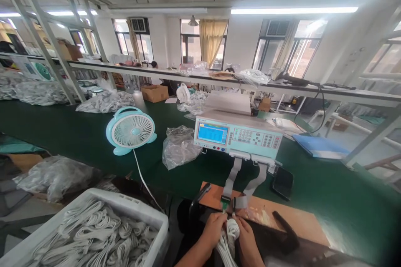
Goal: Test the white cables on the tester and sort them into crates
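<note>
Side by side at the bottom centre, my left hand (214, 230) and my right hand (247, 235) are closed around a bundled white cable (232, 229). Its ends are at the connectors of two grey ribbon cables (231, 181); whether they are fully joined is too small to tell. The ribbons run up to the front of a tester (238, 135) with a lit blue screen. Beneath the connectors lies an orange-brown board (300, 221).
A white crate (125, 204) of coiled cables stands at lower left. On the green table (328, 187) are a light-blue fan (134, 131), a plastic bag (180, 148), a black phone (282, 182) and a blue folder (321, 146). A shelf (332, 91) crosses behind.
</note>
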`<state>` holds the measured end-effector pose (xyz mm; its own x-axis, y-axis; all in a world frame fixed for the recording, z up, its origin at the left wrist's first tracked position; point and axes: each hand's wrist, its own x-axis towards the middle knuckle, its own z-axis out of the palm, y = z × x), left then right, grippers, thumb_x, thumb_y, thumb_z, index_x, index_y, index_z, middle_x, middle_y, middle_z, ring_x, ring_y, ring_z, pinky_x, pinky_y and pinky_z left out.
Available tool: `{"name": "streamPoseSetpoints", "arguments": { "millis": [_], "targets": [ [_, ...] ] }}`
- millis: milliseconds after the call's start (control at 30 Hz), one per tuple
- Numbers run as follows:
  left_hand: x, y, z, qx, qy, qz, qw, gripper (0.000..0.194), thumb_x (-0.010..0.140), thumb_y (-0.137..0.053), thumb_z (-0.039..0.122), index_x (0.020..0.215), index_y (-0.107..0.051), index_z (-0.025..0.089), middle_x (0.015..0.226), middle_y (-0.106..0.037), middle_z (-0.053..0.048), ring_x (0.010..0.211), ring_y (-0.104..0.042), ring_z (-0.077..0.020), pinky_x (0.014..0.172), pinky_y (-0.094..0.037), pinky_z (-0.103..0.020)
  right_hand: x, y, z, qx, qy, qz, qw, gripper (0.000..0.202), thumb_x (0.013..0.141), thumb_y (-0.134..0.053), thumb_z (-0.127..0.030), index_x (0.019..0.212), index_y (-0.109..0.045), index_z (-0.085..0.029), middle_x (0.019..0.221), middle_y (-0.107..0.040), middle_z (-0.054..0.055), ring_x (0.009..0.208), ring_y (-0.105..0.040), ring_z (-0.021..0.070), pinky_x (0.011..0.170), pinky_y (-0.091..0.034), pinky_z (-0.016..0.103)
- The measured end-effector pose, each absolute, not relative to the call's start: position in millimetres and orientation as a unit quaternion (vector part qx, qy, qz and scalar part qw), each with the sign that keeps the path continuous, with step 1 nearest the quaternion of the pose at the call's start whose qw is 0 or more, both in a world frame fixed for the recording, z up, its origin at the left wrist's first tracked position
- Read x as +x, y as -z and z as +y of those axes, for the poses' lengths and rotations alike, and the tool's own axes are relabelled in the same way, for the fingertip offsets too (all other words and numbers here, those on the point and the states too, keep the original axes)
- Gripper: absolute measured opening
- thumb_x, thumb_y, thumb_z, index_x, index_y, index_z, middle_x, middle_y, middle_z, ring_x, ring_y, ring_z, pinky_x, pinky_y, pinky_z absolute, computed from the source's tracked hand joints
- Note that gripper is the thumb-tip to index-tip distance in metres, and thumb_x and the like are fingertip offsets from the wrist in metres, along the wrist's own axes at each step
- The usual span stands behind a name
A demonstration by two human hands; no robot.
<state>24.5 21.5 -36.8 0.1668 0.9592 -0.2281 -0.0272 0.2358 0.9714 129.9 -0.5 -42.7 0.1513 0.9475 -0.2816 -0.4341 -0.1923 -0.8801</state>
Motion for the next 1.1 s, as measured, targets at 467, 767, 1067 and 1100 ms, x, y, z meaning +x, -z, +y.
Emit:
{"name": "streamPoseSetpoints", "arguments": {
  "millis": [467, 767, 1067, 1100],
  "targets": [
    [21.4, 45.2, -46.0, 0.368, -0.273, 0.521, 0.720, 0.054, 0.075, -0.038, 0.065, 0.058, -0.049, 0.015, 0.038, -0.048, 0.001, 0.033, -0.042, -0.0100, 0.039, -0.028, -0.020, 252.0, 9.7, -84.1, -0.725, -0.250, -0.611, 0.197, 0.013, 0.071, -0.061, -0.030, 0.066, -0.059, -0.018, 0.067, -0.053, 0.002, 0.062, -0.047, 0.0139, 0.058, -0.031, 0.026],
    [38.3, 27.9, -50.7, 0.474, -0.303, 0.494, 0.663, 0.042, 0.080, -0.044, 0.052, 0.063, -0.053, 0.014, 0.060, -0.050, 0.001, 0.059, -0.046, -0.0103, 0.056, -0.037, -0.021, 167.8, 9.4, -90.5, -0.568, -0.247, -0.752, 0.226, 0.014, 0.083, -0.050, -0.028, 0.081, -0.059, -0.017, 0.071, -0.053, 0.002, 0.067, -0.050, 0.0141, 0.062, -0.037, 0.025],
    [3.9, 19.5, -52.7, 0.403, -0.258, 0.468, 0.743, 0.032, 0.066, -0.067, 0.038, 0.083, -0.059, 0.012, 0.073, -0.058, -0.002, 0.063, -0.054, -0.0116, 0.059, -0.043, -0.023, 169.3, 17.7, -77.7, -0.553, -0.233, -0.745, 0.291, 0.015, 0.086, -0.045, -0.025, 0.084, -0.057, -0.017, 0.075, -0.056, 0.004, 0.067, -0.049, 0.0141, 0.065, -0.034, 0.027],
    [1.8, 20.4, -49.6, 0.437, -0.256, 0.470, 0.723, 0.030, 0.066, -0.067, 0.037, 0.079, -0.061, 0.011, 0.071, -0.058, -0.002, 0.062, -0.053, -0.0115, 0.059, -0.043, -0.022, 167.9, 18.5, -74.3, -0.552, -0.210, -0.756, 0.281, 0.015, 0.086, -0.044, -0.024, 0.084, -0.057, -0.017, 0.074, -0.057, 0.004, 0.068, -0.050, 0.0146, 0.066, -0.033, 0.028]
  ]
}}
